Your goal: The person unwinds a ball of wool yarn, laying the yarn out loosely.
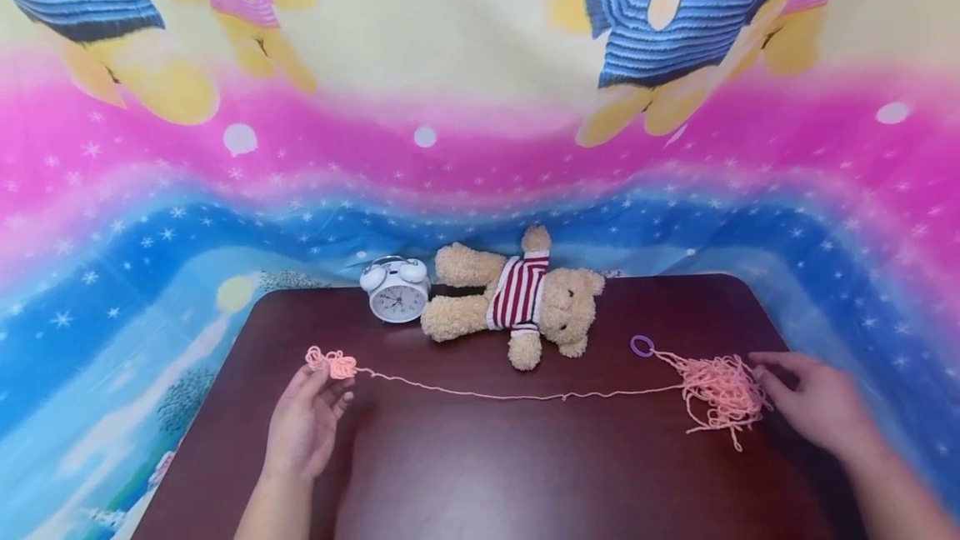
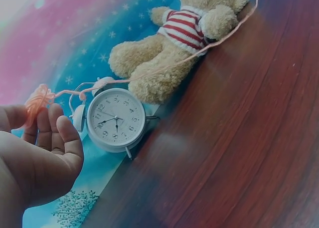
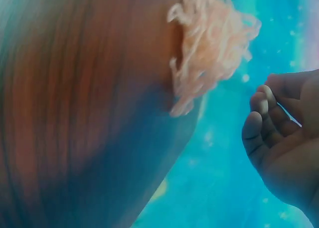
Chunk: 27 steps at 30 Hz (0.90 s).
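My left hand (image 1: 306, 419) pinches a small looped bundle of peach yarn (image 1: 341, 367) between thumb and fingers, above the table's left side. From it a single strand (image 1: 495, 396) runs across to a loose, tangled heap of the same yarn (image 1: 723, 394) on the right. A purple ring (image 1: 642, 346) is at the heap's upper left. Beside that heap is my right hand (image 1: 817, 398), its fingers loosely bent. In the right wrist view a gap shows between these fingertips (image 3: 259, 102) and the tangled yarn, and nothing is held there.
At the back of the dark wooden table (image 1: 465, 465) stands a white twin-bell alarm clock (image 1: 397, 298). A teddy bear (image 1: 517, 294) in a red-and-white striped shirt lies on its side next to it. Behind hangs a printed cloth backdrop (image 1: 450, 98).
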Each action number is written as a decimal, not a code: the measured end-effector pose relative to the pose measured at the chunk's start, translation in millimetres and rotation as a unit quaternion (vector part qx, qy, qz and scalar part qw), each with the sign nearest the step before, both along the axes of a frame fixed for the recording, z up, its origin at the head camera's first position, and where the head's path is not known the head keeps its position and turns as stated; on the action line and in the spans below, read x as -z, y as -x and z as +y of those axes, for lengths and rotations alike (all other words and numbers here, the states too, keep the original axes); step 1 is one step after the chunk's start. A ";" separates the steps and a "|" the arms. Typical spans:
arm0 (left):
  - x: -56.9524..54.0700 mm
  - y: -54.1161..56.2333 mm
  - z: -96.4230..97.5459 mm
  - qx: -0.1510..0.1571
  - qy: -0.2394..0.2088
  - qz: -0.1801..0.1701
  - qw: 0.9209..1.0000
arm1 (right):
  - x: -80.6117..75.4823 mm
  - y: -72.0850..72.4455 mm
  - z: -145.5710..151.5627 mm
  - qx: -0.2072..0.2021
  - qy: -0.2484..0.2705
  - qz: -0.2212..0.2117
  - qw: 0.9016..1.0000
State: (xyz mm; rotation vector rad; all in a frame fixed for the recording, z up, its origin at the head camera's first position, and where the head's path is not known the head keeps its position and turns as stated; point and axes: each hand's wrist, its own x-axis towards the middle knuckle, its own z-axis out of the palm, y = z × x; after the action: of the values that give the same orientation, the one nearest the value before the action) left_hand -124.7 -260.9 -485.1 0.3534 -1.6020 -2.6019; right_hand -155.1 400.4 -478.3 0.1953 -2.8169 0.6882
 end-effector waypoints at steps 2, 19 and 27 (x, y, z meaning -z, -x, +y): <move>0.2 -3.1 2.1 0.004 0.003 -0.002 1.000 | -2.0 -3.1 -14.1 -0.014 0.020 0.021 0.999; 0.9 2.9 39.1 0.031 0.031 0.023 0.999 | -4.1 8.2 -145.7 -0.080 0.083 0.050 0.992; 2.8 4.6 50.0 0.036 0.045 0.018 0.998 | 4.3 17.6 -203.8 -0.145 0.148 0.018 0.978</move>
State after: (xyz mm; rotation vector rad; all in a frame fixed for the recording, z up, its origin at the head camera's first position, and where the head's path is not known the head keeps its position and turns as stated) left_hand -129.2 -210.9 -487.9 0.2457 -1.7439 -2.5595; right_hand -172.6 196.6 -482.6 0.5651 -2.6334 1.1437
